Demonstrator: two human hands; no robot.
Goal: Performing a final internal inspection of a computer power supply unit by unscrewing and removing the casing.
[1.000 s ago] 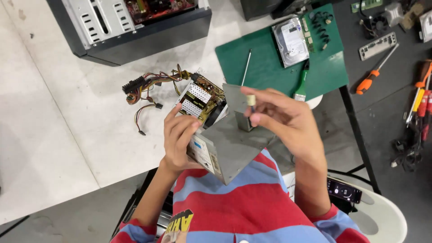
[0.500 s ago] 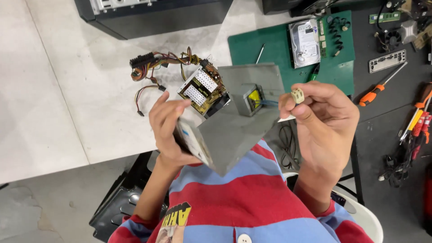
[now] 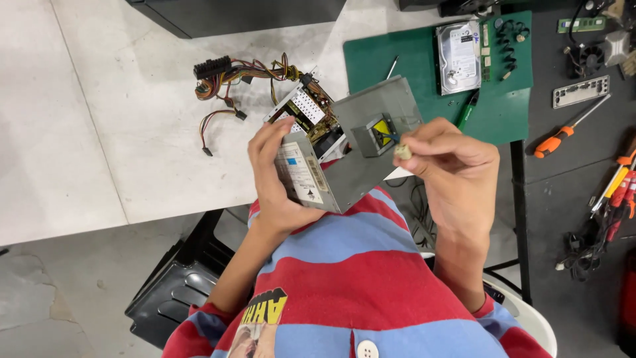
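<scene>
At centre frame the left hand (image 3: 281, 176) is clamped around the labelled side of a grey power supply (image 3: 344, 156), while the right hand (image 3: 454, 169) pinches a small pale plug (image 3: 402, 152) between closed fingertips just beside its yellow socket. The supply's long axis runs from lower left to upper right, open circuit end facing the upper left. Its wire bundle (image 3: 238, 76) trails onto the white table (image 3: 99, 119); farther off, a hard drive (image 3: 458, 56) lies on a green mat (image 3: 397, 59) at upper right.

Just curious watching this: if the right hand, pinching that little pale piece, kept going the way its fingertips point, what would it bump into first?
Probably the yellow transformer on the grey power supply case; the right hand sits just beside it, though depth is unclear.
</scene>
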